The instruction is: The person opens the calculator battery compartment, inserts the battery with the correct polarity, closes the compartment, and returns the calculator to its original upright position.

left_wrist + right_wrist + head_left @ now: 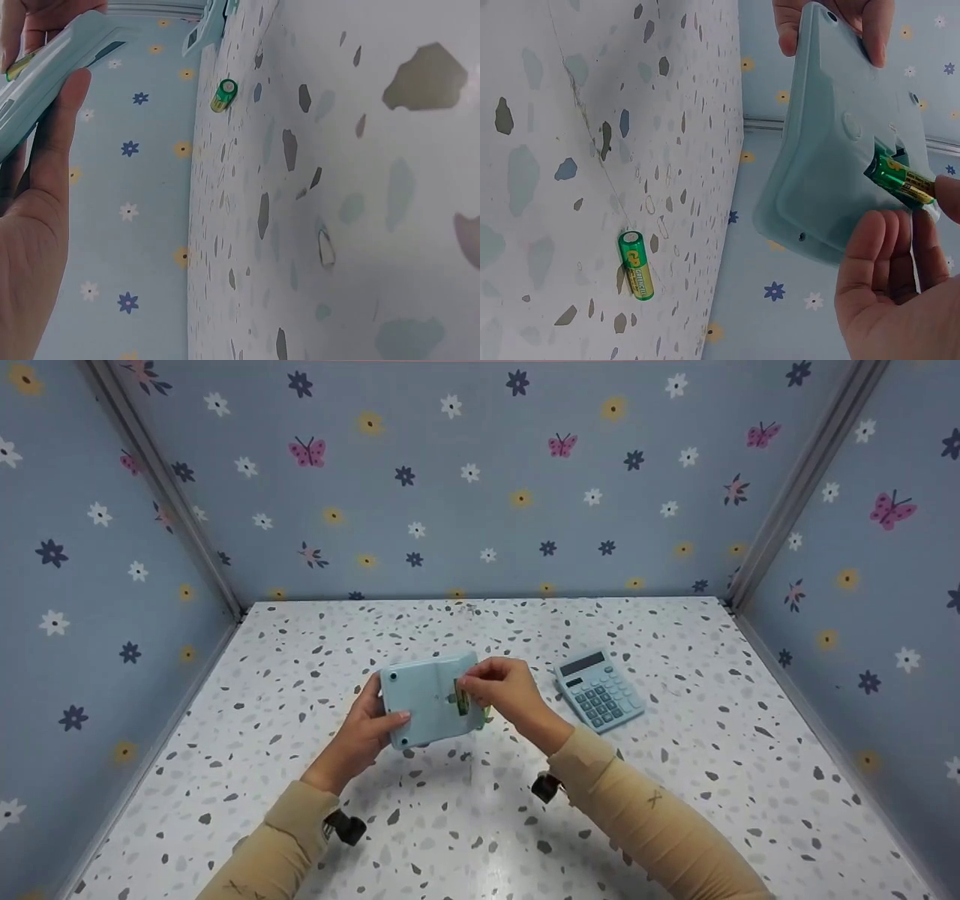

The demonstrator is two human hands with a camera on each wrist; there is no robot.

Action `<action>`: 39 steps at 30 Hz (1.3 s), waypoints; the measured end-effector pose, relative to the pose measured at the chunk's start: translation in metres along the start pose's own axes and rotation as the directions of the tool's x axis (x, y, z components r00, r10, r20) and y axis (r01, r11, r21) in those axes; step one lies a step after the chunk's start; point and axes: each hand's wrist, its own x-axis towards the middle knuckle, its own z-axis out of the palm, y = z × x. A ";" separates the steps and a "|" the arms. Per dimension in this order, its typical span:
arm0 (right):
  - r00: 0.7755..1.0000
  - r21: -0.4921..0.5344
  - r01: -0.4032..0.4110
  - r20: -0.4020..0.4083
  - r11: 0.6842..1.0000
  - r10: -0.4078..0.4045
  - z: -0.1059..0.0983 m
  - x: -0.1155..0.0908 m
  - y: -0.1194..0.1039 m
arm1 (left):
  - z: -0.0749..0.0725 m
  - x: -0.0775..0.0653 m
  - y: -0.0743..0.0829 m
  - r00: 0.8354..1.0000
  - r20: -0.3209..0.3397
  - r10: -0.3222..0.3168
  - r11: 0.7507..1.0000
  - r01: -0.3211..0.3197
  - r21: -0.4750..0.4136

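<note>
My left hand [365, 727] grips a light blue calculator [424, 694] by its left side, thumb on the back, which faces up. A green and yellow battery [901, 180] sits tilted at the opening of the calculator's battery compartment [877, 159], one end inside. At its other end, my right hand [506, 690] pinches the battery; the fingertips [870, 232] lie by the calculator's edge. A second green battery [636, 264] lies on the table, mostly hidden behind the calculator in the head view. Keys and screen of the held calculator are out of sight.
Another light blue calculator [600, 690] lies keys up on the speckled white table [675, 780], right of the hands. Flower-patterned panels [465, 495] enclose the table at the back and both sides. Small dark cameras [349, 829] are worn at the wrists.
</note>
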 end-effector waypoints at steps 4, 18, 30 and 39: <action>0.999 -0.067 -0.017 -0.036 0.998 0.015 0.000 -0.001 0.000 | 0.001 -0.001 0.001 1.000 -0.007 0.009 1.000 -0.009 -0.001; 0.963 0.059 -0.255 0.101 0.965 0.248 -0.002 0.001 0.000 | 0.005 0.000 0.002 1.000 -0.014 0.014 1.000 -0.014 -0.012; 0.955 0.120 -0.290 0.097 0.950 0.279 -0.002 0.001 0.000 | 0.006 0.001 0.000 1.000 0.006 0.013 1.000 -0.013 0.000; 0.967 0.073 -0.251 0.065 0.965 0.246 -0.001 0.000 0.000 | 0.007 -0.002 0.001 1.000 0.002 0.015 1.000 -0.015 -0.002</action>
